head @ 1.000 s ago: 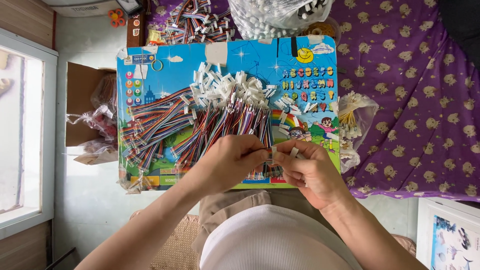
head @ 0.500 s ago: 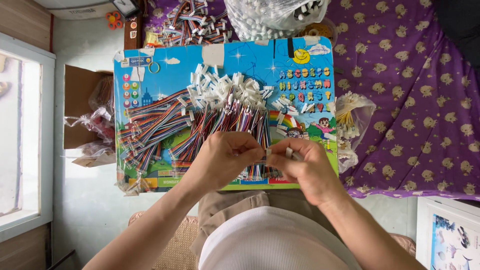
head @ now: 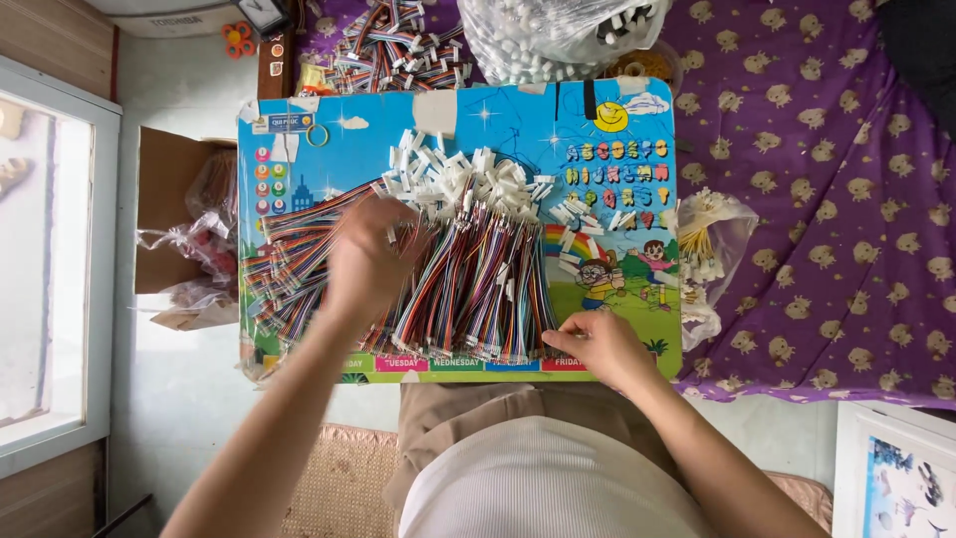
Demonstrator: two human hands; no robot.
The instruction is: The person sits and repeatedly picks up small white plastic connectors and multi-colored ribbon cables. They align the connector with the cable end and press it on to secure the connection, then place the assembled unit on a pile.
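On the colourful board (head: 617, 130), wire bundles (head: 468, 269) are handled.
Left hand (head: 363, 264) is blurred, grip untellable; right hand (head: 597, 344) is pinched on wire ends.

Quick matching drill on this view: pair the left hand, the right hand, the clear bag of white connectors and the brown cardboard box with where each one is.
Things:
1. left hand
2. right hand
3. clear plastic bag of white connectors
4. brown cardboard box

Places:
A. beyond the far edge of the colourful picture board
B. on the floor, left of the board
C. on the pile of multicoloured ribbon wires
D. at the board's near edge, by the wire ends

Pairs: 1-C, 2-D, 3-A, 4-B
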